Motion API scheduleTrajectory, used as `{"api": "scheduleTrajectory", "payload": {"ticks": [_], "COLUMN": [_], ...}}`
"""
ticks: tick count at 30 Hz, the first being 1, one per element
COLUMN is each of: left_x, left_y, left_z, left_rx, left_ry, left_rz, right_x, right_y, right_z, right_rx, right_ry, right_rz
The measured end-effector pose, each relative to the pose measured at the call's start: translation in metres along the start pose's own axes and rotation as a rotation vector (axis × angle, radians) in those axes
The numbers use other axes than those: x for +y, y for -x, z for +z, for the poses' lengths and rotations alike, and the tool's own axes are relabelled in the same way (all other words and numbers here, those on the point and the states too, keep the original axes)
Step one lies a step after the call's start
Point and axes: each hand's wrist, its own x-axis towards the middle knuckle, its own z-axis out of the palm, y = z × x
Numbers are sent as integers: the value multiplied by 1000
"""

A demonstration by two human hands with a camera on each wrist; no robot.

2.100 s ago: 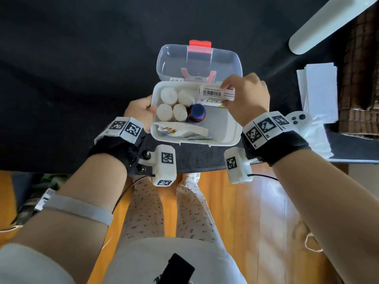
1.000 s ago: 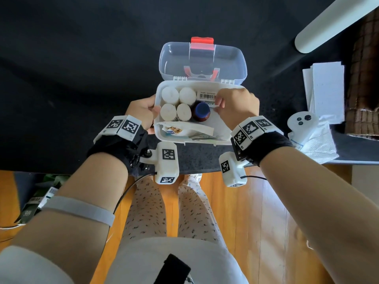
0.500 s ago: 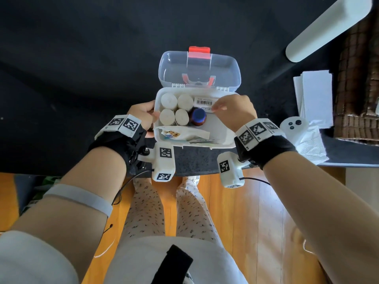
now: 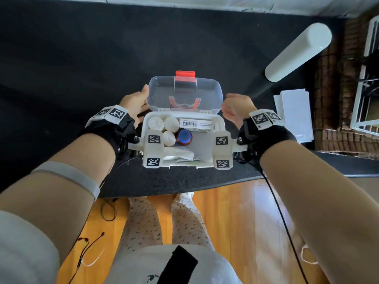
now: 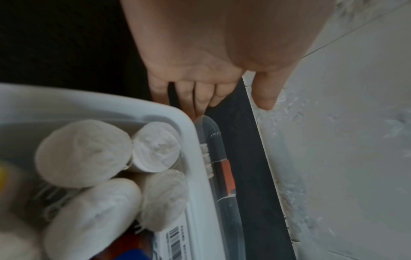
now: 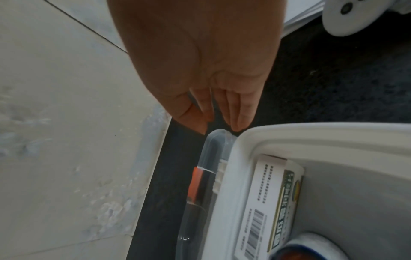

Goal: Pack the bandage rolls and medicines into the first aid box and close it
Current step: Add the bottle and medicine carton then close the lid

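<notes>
Box [image 4: 218, 125] open on counter [image 4: 82, 58], hands at lid [image 4: 184, 91] ends.
Left hand [image 4: 134, 101] spread, fingers straight, touching lid's left edge; right hand [image 4: 235, 108] relaxed just beside its right edge, contact unclear. Inside: rolls [image 4: 164, 126] far-left, carton [image 4: 195, 125], blue-capped bottle [image 4: 184, 136].

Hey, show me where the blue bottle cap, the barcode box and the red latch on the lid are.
blue bottle cap [image 4: 184, 136], head view, middle of the cap's top.
barcode box [image 4: 195, 124], head view, white label face beside the barcode.
red latch [image 4: 185, 74], head view, middle of the tab at the lid's far edge.
</notes>
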Motion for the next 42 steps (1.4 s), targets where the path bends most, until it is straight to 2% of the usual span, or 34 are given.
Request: {"api": "scheduleTrajectory", "payload": {"ticks": [1, 3, 4, 7, 15, 20, 28, 33, 37, 42], "left_x": [2, 5, 7, 14, 30, 20, -22, -52, -66, -83], "left_y": [1, 1, 3, 6, 24, 36, 55, 57, 54, 44], "left_z": [1, 0, -1, -5, -13, -18, -22, -18, -13, -12], "left_rx": [2, 7, -10, -22, -11, -33, -28, -18, -32, -42], "left_ry": [11, 10, 22, 49, 80, 12, 41, 43, 28, -214], "left_rz": [-12, -7, 1, 47, 173, 161, 151, 125, 191, 281], "right_x": [-1, -6, -8, -20, -38, -27, 13, 44, 59, 68], "right_y": [-1, 1, 1, 8, 19, 32, 42, 44, 47, 54], "right_z": [1, 1, -1, -7, -17, -24, -19, -8, 1, 13], "right_rx": [-41, -100, -41, -56, 14, 27, -12, -58, -19, -13], "right_ry": [67, -105, -132, -149, -134, -173, -180, -133, -16, 258], "right_rz": [-37, -30, -55, -33, -218, -241, -277, -280, -376, -458]}}
